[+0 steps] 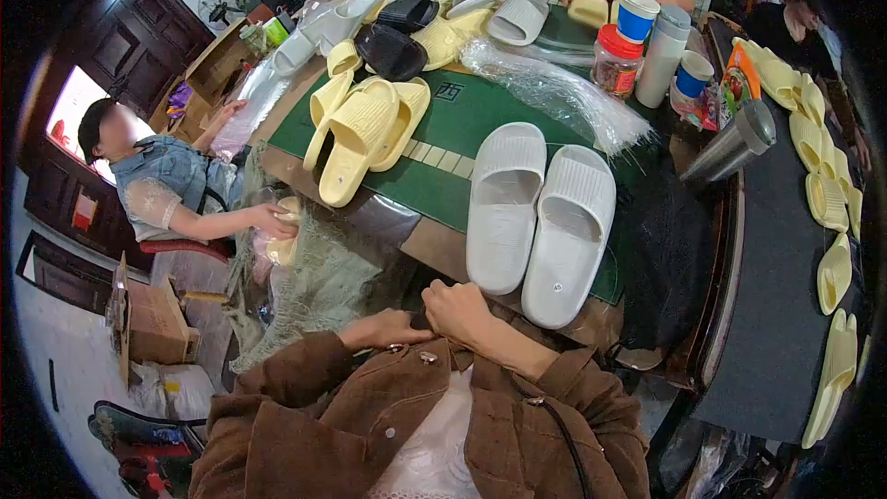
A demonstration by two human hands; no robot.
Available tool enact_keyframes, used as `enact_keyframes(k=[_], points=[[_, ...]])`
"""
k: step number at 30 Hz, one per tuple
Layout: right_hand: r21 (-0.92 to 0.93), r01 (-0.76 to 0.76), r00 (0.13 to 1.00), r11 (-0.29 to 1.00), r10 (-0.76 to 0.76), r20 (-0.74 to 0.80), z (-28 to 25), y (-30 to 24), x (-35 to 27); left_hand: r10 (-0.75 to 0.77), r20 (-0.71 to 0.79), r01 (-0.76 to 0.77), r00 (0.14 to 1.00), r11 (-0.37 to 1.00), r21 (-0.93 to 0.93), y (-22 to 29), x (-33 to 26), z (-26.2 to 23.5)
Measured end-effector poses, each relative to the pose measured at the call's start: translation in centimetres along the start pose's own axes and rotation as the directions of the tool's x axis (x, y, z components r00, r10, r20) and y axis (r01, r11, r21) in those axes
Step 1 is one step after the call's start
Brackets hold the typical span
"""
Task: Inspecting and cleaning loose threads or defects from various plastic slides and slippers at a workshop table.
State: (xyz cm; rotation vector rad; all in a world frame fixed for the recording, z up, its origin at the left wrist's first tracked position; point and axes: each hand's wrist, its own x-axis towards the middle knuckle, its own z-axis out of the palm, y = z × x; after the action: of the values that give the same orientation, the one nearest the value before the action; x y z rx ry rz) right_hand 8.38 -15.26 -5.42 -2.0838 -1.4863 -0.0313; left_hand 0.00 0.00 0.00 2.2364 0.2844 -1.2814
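Both of my hands are close together at the front of my brown jacket, just short of the table edge. My left hand [383,331] has its fingers curled in beside a small dark patch. Next to it, my right hand [459,314] is closed in a fist, and whatever lies inside is hidden. Just beyond my hands, a pair of white slide slippers rests side by side on the table, toes pointing away: the left slipper [499,240] and the right slipper [557,282]. Neither hand touches them.
Cream slippers [356,143] and black slippers [393,53] lie on the green mat [453,199]. Clear plastic strips [554,88] spread beyond. A steel tumbler [735,143] and a jar [616,60] stand right, beside a dark belt [762,314] carrying cream slippers. Co-workers sit around.
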Motion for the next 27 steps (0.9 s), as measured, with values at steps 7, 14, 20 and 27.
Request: enact_keyframes(k=[7,14,20,27], points=[[0.064,0.015,0.999,0.998,-0.018,0.04,-0.1,-0.7,0.4,-0.013,-0.263,-0.002,0.965,0.998,-0.056,-3.8,-0.5,3.4],[0.022,-0.016,0.997,1.0,0.014,0.073,0.2,0.3,0.2,0.107,-0.245,-0.133,0.964,0.987,-0.091,-1.0,2.1,1.7],[0.021,-0.056,0.997,0.998,0.055,0.063,-0.2,0.1,0.1,0.107,-0.169,-0.132,0.98,0.981,-0.14,-1.4,2.8,1.5],[0.024,-0.074,0.997,0.997,0.073,0.025,0.3,-0.3,0.5,0.01,-0.318,-0.029,0.948,0.998,-0.057,-3.4,8.5,2.3]])
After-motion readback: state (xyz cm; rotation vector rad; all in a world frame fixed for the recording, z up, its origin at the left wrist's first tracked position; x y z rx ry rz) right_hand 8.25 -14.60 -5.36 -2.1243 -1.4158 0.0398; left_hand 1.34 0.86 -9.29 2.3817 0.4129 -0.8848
